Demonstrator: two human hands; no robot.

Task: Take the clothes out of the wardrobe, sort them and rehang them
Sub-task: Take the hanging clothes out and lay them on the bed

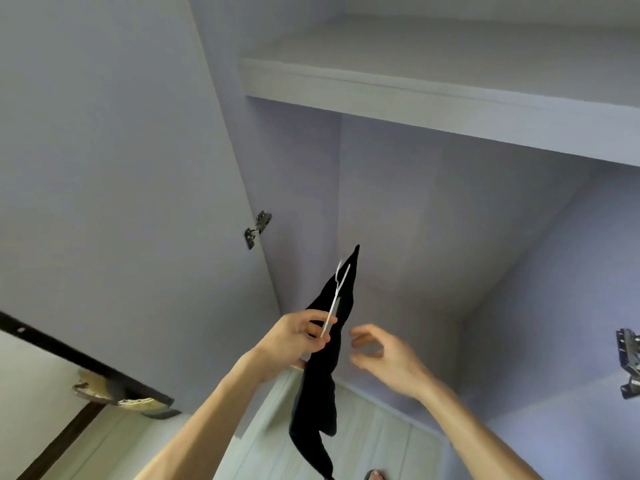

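Observation:
A black garment (320, 382) hangs on a thin white hanger (336, 299), held up in front of the open wardrobe (398, 209). My left hand (294, 337) pinches the hanger's lower end, with the cloth draping down past my wrist. The hanger's hook points up and away toward the wardrobe's back wall. Just right of the garment, my right hand (384, 355) hovers with loosely curled fingers, holding nothing and a little apart from the cloth. No rail shows in this view.
A pale shelf (433, 95) spans the wardrobe above. The open left door (121, 168) carries a metal hinge (258, 229); another hinge (628, 362) sits at the right edge. Light wooden floor (374, 438) lies below, with a round woven object (114, 393) at lower left.

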